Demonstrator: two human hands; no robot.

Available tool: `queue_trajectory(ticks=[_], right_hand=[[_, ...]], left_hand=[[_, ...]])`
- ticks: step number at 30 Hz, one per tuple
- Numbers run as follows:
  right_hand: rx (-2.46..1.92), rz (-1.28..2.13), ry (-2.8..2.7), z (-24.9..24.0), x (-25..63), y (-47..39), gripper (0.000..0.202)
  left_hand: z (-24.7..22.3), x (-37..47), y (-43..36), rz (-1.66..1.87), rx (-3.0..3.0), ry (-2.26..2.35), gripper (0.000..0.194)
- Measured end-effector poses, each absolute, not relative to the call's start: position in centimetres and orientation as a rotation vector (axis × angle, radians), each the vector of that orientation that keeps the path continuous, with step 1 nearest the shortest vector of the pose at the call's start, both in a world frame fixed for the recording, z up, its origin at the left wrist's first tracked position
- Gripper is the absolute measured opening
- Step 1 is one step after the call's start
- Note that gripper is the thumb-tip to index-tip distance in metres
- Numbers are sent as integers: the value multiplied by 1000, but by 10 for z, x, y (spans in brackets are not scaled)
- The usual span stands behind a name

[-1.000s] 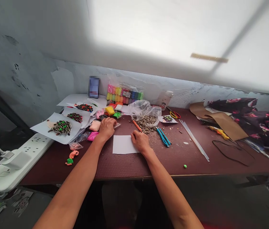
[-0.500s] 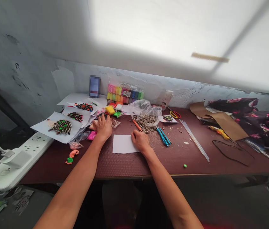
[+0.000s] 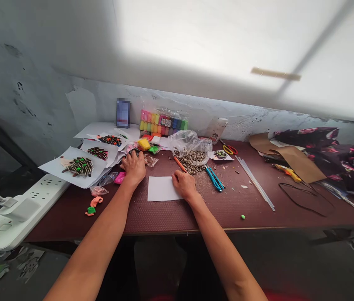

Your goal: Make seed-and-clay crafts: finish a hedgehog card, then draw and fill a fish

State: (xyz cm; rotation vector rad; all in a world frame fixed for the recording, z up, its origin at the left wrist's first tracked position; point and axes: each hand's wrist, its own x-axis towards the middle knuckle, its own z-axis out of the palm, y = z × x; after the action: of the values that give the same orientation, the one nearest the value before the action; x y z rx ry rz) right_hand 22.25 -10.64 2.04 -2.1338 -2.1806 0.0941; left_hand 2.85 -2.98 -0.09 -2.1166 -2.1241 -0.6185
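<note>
Blank white rectangular sheet of paper [image 3: 161, 189], flat on the dark red-brown textured tabletop [image 3: 161, 219], covered at one end by the right grip [image 3: 184, 184] and just beside the left grip [image 3: 135, 167] at the other. Right grip with curled fingers, back upward, set down over the paper's end; impossible to tell from above of anything held beneath. Left grip palm down with bent fingers, farther forward among small soft packets; impossible to tell between grasping and merely touching.

Just beyond the left grip, yellow soft packet [image 3: 143, 144] and bright green soft packet [image 3: 154, 149]; to its right, clear plastic packet with brownish contents [image 3: 151, 160]; to its left, bright magenta packet [image 3: 120, 178]. Farther left, white sheet [image 3: 53, 166] bearing a hedgehog-like shape of striped seeds and green dots [image 3: 81, 167].

Beyond the right grip, loose heap of striped seeds [image 3: 194, 158] against a crumpled clear plastic bag [image 3: 184, 142], with a slim orange rod [image 3: 180, 164] at the heap's near side. Just right of the right grip, bright blue-handled tool [image 3: 215, 179]; farther right, long translucent sticks [image 3: 255, 182]; well apart beyond those, yellow glue gun [image 3: 289, 171].
</note>
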Motion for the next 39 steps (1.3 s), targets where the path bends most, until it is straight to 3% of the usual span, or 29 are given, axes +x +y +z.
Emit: queue_trajectory(ticks=[13, 17, 23, 34, 39], right_hand=[[-2104, 101, -2168, 20, 222, -107, 28], [-2086, 107, -2020, 17, 225, -105, 24], [-2132, 43, -1775, 21, 240, -96, 26], [-2226, 63, -1941, 25, 248, -61, 26], [-2012, 354, -1660, 17, 264, -59, 17]], left_hand=[[5, 25, -24, -854, -2172, -1936, 46], [6, 33, -26, -945, -2380, -1858, 37], [1, 30, -48, -903, -2672, -1929, 28], [-9, 28, -66, -700, -2775, -1731, 22], [-10, 33, -62, -683, -2732, -1689, 22]])
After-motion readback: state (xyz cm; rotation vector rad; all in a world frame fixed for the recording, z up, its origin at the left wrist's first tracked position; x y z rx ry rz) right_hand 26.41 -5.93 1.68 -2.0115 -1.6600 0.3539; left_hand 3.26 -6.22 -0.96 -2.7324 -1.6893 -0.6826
